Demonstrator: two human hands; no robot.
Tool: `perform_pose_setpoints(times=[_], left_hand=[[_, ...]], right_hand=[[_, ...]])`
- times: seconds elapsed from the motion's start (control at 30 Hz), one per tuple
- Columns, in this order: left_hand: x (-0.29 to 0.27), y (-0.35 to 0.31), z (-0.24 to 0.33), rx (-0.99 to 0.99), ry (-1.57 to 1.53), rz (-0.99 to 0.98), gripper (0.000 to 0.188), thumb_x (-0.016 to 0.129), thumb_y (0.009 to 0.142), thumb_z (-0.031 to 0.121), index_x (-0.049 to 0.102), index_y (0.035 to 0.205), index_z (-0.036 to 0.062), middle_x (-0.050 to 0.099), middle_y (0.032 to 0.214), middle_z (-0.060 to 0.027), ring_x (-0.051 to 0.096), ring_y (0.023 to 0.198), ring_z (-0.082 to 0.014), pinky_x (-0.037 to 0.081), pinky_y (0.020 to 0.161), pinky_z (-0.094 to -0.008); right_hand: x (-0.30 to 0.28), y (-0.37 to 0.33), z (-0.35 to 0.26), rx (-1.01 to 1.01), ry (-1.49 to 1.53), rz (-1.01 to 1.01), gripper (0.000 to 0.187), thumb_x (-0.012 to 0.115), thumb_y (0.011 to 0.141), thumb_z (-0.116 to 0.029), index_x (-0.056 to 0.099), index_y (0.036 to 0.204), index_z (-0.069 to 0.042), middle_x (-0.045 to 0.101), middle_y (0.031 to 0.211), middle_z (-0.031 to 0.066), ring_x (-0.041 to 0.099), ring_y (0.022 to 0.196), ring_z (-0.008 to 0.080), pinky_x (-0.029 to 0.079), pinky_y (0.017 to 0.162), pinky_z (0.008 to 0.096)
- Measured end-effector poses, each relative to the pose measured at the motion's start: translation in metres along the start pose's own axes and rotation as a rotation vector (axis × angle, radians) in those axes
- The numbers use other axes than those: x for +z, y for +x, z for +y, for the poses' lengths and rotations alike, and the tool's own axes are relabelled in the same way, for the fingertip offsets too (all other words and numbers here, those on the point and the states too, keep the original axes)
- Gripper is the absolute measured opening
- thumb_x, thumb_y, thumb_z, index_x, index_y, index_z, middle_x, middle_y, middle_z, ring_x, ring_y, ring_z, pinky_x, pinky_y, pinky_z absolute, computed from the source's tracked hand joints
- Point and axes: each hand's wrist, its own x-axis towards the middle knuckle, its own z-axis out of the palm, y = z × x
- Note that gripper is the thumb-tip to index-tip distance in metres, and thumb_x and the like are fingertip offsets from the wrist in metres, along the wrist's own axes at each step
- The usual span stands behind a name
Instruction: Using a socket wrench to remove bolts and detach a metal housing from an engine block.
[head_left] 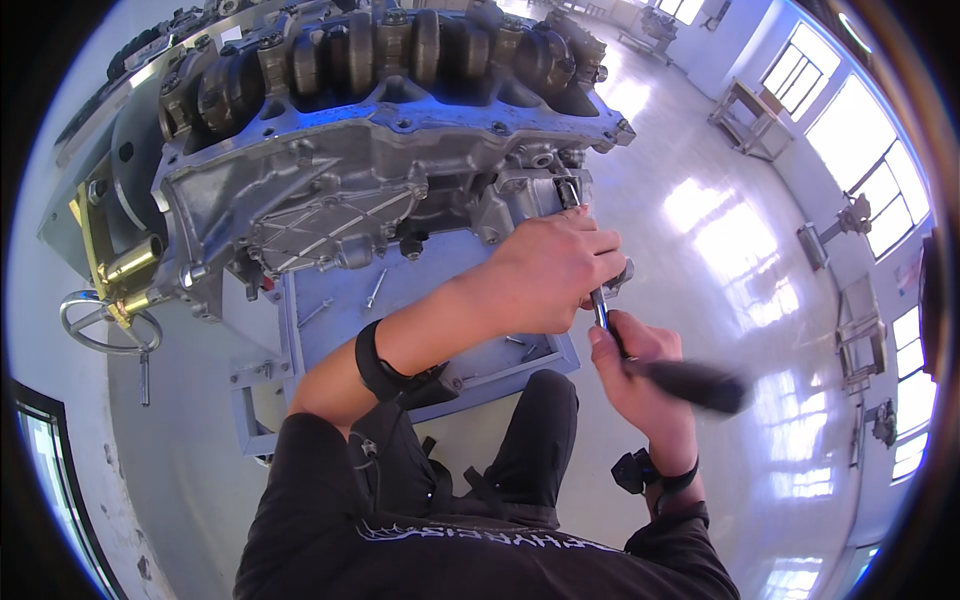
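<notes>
From my post I see the left hand point(555, 265) curled round the wrench point(600, 308), the right hand point(645, 375) gripping near its handle point(700, 386) (blurred), its far end at the engine block point(340, 185).

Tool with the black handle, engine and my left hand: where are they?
Tool point(690, 382): head view, on its blurred black handle.
Engine point(345, 165): head view, side of its block.
Left hand point(556, 262): head view, back of it.

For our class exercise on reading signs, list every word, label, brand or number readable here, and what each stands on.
Black shirt: one line of pale lettering, bent across the cloth; wording not copied here.
Engine block: no readable text.
Black tool handle: blurred, nothing readable.
</notes>
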Motion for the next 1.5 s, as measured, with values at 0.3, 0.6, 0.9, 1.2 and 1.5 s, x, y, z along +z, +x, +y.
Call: perform_pose_setpoints(times=[0.3,0.6,0.9,1.2,1.5], left_hand=[[0.001,0.0,-0.003,0.011,-0.071,-0.052,0.025,0.074,0.07,0.012,0.057,0.086,0.0043,0.055,0.087,-0.0077,0.061,0.087,-0.0295,0.04,0.107,-0.0496],[0.007,0.004,-0.002,-0.016,-0.063,-0.002,0.022,0.073,0.069,0.009,0.057,0.083,0.0054,0.052,0.083,-0.0085,0.06,0.083,-0.0307,0.039,0.108,-0.0477],[0.01,0.003,0.0,-0.02,-0.158,0.041,0.018,0.071,0.068,0.003,0.056,0.078,0.0049,0.048,0.082,-0.0094,0.057,0.081,-0.0311,0.04,0.107,-0.0473],[0.009,-0.001,-0.002,-0.06,-0.214,0.11,0.022,0.075,0.069,0.009,0.055,0.076,0.0058,0.049,0.086,-0.0077,0.055,0.088,-0.0306,0.043,0.104,-0.0445],[0.015,0.002,0.0,-0.012,-0.094,0.14,0.026,0.078,0.068,0.017,0.055,0.077,0.0068,0.051,0.09,-0.0051,0.055,0.09,-0.0271,0.051,0.08,-0.0396]], right_hand=[[0.01,-0.002,-0.019,-0.167,-0.808,-0.04,0.029,0.067,0.083,-0.026,0.05,0.078,-0.003,0.052,0.059,0.0053,0.059,0.048,0.0201,0.045,0.044,0.0324],[-0.002,-0.007,0.034,0.339,0.938,-0.244,0.05,0.04,0.102,-0.039,0.054,0.12,0.006,0.065,0.076,0.0127,0.06,0.056,0.0194,0.044,0.049,0.0273],[0.051,-0.013,0.055,0.392,2.361,-0.363,0.047,0.035,0.1,-0.036,0.05,0.12,0.004,0.051,0.067,0.0076,0.046,0.052,0.0168,0.037,0.047,0.0263],[-0.005,0.003,0.023,0.109,0.347,-0.11,0.025,0.053,0.093,-0.016,0.059,0.094,0.009,0.06,0.063,0.0084,0.057,0.048,0.0163,0.043,0.044,0.0305],[0.011,-0.003,-0.005,-0.118,-0.85,0.006,0.03,0.068,0.082,-0.023,0.05,0.088,0.0,0.053,0.066,0.0091,0.06,0.055,0.0247,0.044,0.046,0.0368]])
